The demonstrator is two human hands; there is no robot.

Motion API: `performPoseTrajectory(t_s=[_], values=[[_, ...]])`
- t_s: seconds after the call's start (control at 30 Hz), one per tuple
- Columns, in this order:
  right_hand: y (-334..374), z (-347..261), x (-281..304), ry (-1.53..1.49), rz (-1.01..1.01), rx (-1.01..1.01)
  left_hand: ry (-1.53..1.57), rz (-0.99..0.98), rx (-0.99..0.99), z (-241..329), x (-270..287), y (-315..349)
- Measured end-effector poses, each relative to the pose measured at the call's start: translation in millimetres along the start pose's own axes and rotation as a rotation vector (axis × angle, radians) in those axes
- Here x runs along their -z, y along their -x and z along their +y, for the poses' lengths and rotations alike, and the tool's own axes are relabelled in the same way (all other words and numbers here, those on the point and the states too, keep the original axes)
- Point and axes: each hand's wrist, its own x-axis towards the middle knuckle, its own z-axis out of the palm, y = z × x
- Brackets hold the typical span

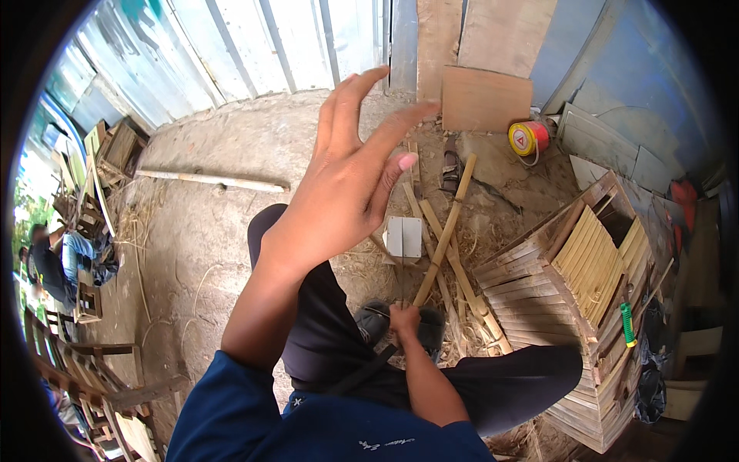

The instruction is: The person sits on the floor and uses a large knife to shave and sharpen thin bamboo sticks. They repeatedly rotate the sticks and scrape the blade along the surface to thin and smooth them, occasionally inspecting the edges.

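Just left of the crossed bamboo poles (pixel 439 248), my right hand (pixel 404 316) is curled round a thin strip (pixel 402 286) pointing away from me, too small to identify; probably held low between my shoes (pixel 373 322) for steadiness; white block (pixel 403 237) sits just left of the poles too, purpose unclear; my left hand (pixel 339 177) is raised above and left of them, fingers spread, gripping nothing, likely to keep clear of the strip; right of the poles, slatted bamboo piece (pixel 531 296), green-handled tool (pixel 628 325) at its outer side, presumably parked within reach.
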Motion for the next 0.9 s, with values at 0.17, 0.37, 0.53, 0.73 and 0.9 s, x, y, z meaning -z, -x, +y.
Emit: performPoseTrajectory(t_s=[0.17,0.37,0.53,0.73,0.9], values=[[-10,17,3,0.1,-0.011,0.189,0.032,-0.005,0.014,7,1,0],[-4,-3,0,-0.249,-0.081,0.269,0.399,0.196,0.156,-13,-7,8],[5,-19,13,-0.404,-0.089,0.053,1.254,0.866,0.587,-30,-21,32],[29,-54,14,-0.637,-0.024,0.166,0.958,0.893,0.308,-19,-61,41],[66,-102,47,-0.891,-0.052,0.394,0.546,0.709,0.29,-26,-92,27]])
